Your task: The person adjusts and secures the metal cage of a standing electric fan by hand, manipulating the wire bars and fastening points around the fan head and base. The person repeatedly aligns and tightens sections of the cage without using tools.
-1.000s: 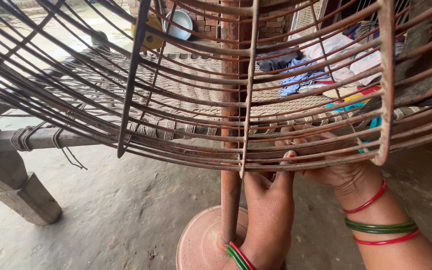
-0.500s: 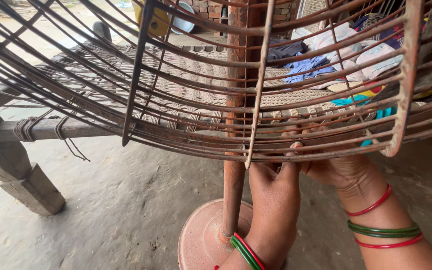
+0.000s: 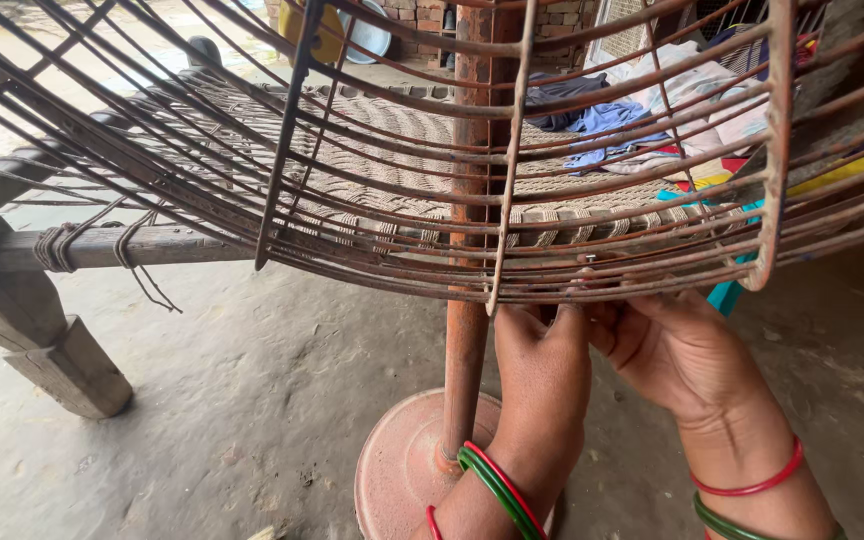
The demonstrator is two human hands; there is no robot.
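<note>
Both hands raised side by side under the lower rim of a rusty, round wire cage guard of thin curved steel rods (image 3: 552,270), apparently a pedestal fan's grille. Left hand (image 3: 542,365) with fingers curled up against the lowest rods, right hand (image 3: 677,350) just beside it, fingertips pressed into the same stretch of rim; whether either is truly clamped on a wire or only pushing at it, hard to tell, the fingertips being hidden behind the rods. Directly ahead of the left hand, a rusted upright steel pole (image 3: 467,330), dropping to a round reddish metal base plate (image 3: 402,470) just below the left wrist on the concrete floor. Probably stiff but springy, light for its spread, rough and flaky with rust rather than slippery; thin rods likely to bend if pulled singly. Better hold: the thicker flat radial ribs (image 3: 777,150) above the right hand, or the rim where several rods bunch. Beyond the hands, behind the cage, a woven rope cot on a wooden frame (image 3: 102,245), with crumpled coloured cloths (image 3: 632,110) piled farther off.
</note>
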